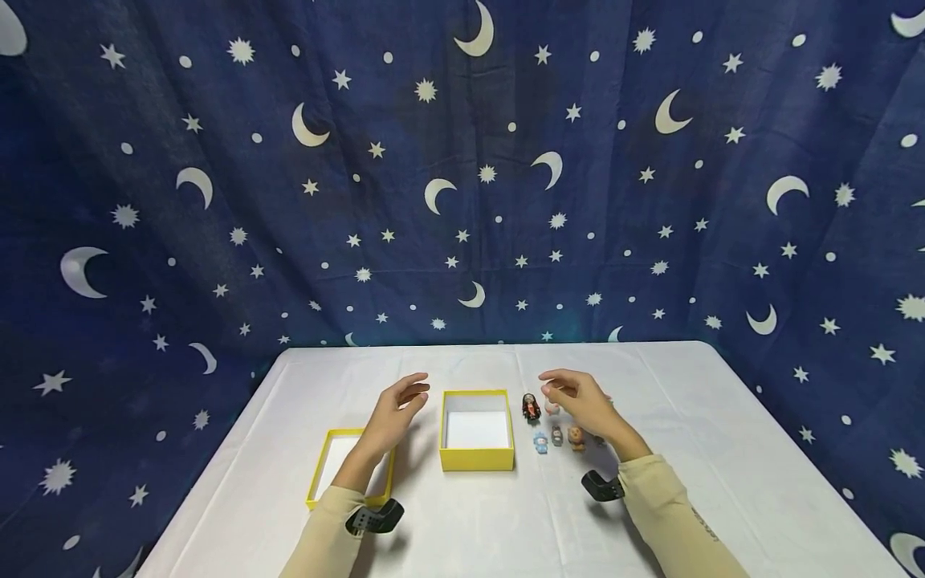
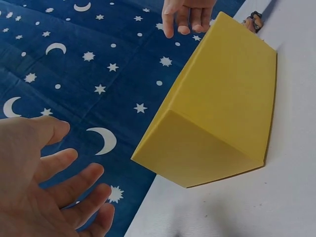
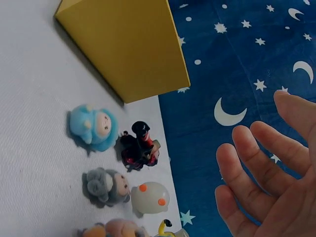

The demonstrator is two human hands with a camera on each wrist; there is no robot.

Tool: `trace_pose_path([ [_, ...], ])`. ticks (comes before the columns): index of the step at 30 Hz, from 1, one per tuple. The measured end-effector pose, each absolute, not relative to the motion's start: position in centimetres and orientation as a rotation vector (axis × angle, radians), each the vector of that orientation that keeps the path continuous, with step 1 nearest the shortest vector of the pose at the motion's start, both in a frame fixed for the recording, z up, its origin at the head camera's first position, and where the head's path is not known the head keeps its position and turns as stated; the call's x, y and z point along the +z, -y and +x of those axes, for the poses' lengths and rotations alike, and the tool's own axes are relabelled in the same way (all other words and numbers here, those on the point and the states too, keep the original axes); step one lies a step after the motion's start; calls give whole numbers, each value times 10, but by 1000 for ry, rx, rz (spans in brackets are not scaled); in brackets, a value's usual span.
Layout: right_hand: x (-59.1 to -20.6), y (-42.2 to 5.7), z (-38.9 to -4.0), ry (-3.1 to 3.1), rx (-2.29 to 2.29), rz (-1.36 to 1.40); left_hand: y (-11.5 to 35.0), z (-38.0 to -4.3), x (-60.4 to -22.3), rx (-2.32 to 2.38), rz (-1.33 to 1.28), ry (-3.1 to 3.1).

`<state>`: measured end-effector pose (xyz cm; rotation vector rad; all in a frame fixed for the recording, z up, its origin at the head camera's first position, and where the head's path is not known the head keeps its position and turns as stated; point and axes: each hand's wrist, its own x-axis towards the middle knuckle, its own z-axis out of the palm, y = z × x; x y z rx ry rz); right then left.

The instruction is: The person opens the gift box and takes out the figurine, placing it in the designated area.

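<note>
An open yellow box with a white inside stands in the middle of the table. My left hand hovers to its left, fingers relaxed and holding nothing. On the other side my right hand hangs over a group of small figurines, fingers loosely bent and free of any object. Among these are a light-blue figurine, a grey one, a dark-haired doll in red and black, and a whitish round one with orange spots. An orange-brown figurine lies near the right wrist. The right hand partly hides others.
A yellow-rimmed white box lid lies inside up at the left, partly under the left forearm. White cloth covers the table. Behind it hangs a dark blue curtain with moons and stars.
</note>
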<state>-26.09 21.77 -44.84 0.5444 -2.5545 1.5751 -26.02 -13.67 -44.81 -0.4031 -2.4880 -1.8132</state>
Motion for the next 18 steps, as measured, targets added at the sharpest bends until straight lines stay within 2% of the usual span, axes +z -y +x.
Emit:
trace_pose_path([
  [18,-461,-214,-251,2600,1566,498,140,-253,-447,-1834,-454,2493],
])
